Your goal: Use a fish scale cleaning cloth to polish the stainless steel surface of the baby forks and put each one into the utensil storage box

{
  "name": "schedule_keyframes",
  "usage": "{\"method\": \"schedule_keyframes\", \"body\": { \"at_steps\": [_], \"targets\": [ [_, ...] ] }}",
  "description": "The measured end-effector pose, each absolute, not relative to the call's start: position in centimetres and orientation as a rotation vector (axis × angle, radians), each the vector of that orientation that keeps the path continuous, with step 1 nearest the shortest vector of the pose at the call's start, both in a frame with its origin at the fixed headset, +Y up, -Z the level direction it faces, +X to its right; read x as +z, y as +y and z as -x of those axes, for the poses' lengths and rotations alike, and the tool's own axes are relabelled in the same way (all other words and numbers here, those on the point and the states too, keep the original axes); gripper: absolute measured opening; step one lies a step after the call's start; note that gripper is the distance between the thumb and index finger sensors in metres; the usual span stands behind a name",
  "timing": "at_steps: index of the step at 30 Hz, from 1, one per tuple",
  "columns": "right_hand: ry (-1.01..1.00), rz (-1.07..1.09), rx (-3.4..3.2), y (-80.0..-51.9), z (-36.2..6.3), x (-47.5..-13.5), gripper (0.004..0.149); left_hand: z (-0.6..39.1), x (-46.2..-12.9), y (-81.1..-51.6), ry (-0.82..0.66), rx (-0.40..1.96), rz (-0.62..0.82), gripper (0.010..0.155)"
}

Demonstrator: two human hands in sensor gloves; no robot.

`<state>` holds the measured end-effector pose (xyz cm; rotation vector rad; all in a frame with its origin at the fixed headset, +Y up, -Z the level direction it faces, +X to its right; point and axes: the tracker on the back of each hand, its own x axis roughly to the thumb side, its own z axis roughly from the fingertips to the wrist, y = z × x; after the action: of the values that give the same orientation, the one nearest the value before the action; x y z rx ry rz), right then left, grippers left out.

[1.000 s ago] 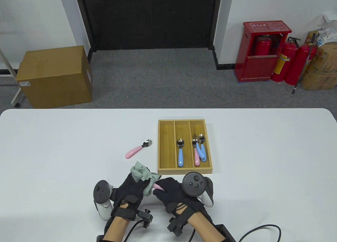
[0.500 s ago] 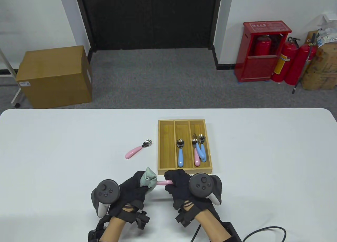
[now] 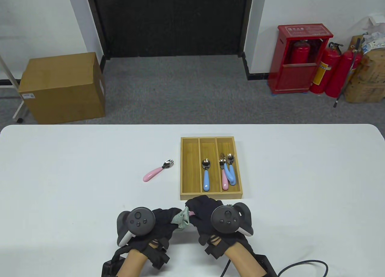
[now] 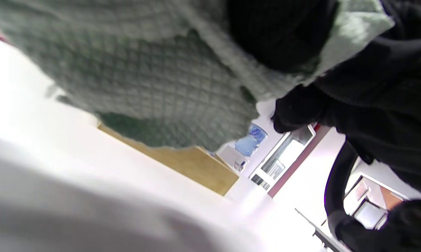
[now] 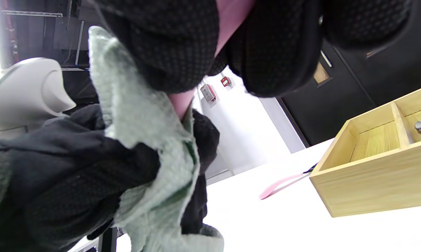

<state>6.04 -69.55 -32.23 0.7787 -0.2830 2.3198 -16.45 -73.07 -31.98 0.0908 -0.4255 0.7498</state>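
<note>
My left hand [image 3: 164, 221] grips the grey-green fish scale cloth [image 3: 181, 219] bunched round the head of a pink-handled baby fork [image 3: 191, 213]. My right hand [image 3: 202, 212] pinches that fork's pink handle [image 5: 231, 17]; the steel head is hidden inside the cloth [image 5: 144, 115]. The cloth [image 4: 144, 77] fills the left wrist view. A second pink-handled fork [image 3: 157, 171] lies on the white table left of the wooden utensil box [image 3: 189, 168]. The box's middle slot holds a blue-handled utensil [image 3: 206, 174]; its right slot holds pink and blue ones [image 3: 227, 173].
The box's left slot [image 3: 189, 165] holds nothing. The box's near wall [image 3: 210, 195] stands just beyond my right hand. A black cable [image 3: 303, 263] trails at the table's front right. Beyond the table are a cardboard carton [image 3: 61, 87] and red fire extinguishers [image 3: 328, 69].
Both hands have drawn together, closing the gap along the pink handle. The cloth has bunched tighter and less of it shows. The left hand has rolled knuckles-up.
</note>
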Motion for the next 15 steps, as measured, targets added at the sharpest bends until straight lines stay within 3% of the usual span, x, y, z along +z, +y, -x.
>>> {"method": "schedule_keyframes", "body": {
  "at_steps": [15],
  "targets": [
    [-0.210, -0.693, 2.276, -70.0, -6.4, -33.0, 0.052, 19.7, -32.7, -73.5, -0.177, 1.036, -0.196, 0.049]
  ]
}}
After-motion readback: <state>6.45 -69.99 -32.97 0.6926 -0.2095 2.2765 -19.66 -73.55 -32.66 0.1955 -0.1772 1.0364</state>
